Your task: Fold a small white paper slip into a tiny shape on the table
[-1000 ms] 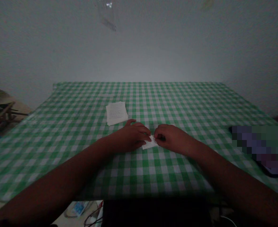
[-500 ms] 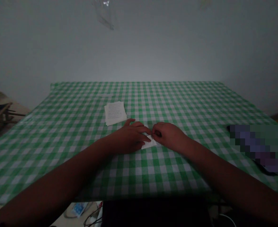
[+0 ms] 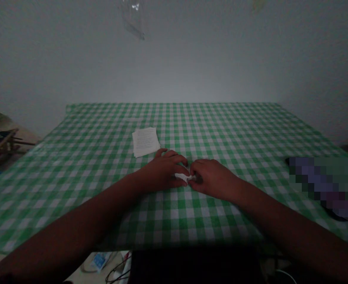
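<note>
Holding paper point(image 3: 181, 178) in left hand point(image 3: 163, 169), narrowly between thumb and fingers; pinching its right end in right hand point(image 3: 211, 175). Located between both, over cloth point(image 3: 174, 221). Could tear if twisted or pulled too hard, or slip free if pinched too lightly. Note apparent clear bag point(image 3: 132, 21) on wall point(image 3: 206, 59), too dim to judge contents.

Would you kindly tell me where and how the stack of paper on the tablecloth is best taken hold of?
Probably at the near right corner of the stack of paper, coming from the near side, beside the left hand. The stack lies flat on the tablecloth, so an edge seems likeliest; its sheets sit slightly uneven, so pinch the full thickness.
</note>
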`<state>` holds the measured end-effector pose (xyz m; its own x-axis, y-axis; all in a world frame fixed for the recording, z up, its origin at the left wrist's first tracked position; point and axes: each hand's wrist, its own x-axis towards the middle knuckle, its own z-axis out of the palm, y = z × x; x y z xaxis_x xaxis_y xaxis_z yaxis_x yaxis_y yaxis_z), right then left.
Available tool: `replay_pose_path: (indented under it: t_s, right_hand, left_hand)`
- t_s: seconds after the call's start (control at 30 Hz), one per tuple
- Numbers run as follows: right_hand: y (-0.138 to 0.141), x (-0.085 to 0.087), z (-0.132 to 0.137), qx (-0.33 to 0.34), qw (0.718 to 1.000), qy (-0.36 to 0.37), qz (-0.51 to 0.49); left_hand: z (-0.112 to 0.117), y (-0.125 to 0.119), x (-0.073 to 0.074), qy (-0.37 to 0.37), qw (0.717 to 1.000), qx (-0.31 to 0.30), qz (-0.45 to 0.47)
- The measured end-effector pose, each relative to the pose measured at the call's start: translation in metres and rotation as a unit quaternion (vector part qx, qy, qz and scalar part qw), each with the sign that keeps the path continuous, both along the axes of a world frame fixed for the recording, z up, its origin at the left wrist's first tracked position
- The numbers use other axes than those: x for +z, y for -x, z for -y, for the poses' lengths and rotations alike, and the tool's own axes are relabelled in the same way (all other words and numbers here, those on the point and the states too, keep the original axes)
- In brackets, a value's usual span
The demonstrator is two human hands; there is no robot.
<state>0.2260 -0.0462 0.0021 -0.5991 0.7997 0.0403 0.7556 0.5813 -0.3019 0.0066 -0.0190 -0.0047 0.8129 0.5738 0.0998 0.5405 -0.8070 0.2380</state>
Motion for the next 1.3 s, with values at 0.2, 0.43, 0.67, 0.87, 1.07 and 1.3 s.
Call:
replay_pose_path:
  t_s: [0.2,0.43,0.67,0.87,1.07,1.3]
  right_hand:
    - [-0.001,-0.007,-0.002,-0.01,0.999,-0.039,0.018]
    - [-0.002,-0.013,-0.011,0.042,0.997,-0.067,-0.013]
    - [-0.004,-0.014,-0.014,0.06,0.995,-0.072,-0.027]
    - [-0.001,-0.014,-0.013,0.054,0.994,-0.09,-0.03]
    - [0.002,-0.012,-0.012,0.049,0.989,-0.123,-0.06]
    - [0.007,-0.01,-0.004,0.036,0.979,-0.189,-0.07]
  left_hand:
    - [0.003,-0.004,-0.005,-0.026,0.996,0.084,0.018]
    - [0.005,-0.006,-0.004,-0.015,0.999,0.051,0.002]
    - [0.002,-0.007,-0.004,-0.021,1.0,0.015,0.005]
    - [-0.003,-0.007,-0.001,-0.004,1.0,0.005,0.015]
    - [-0.001,-0.01,0.001,0.006,0.997,0.05,0.055]
    - [0.011,-0.019,0.006,-0.061,0.99,0.1,0.076]
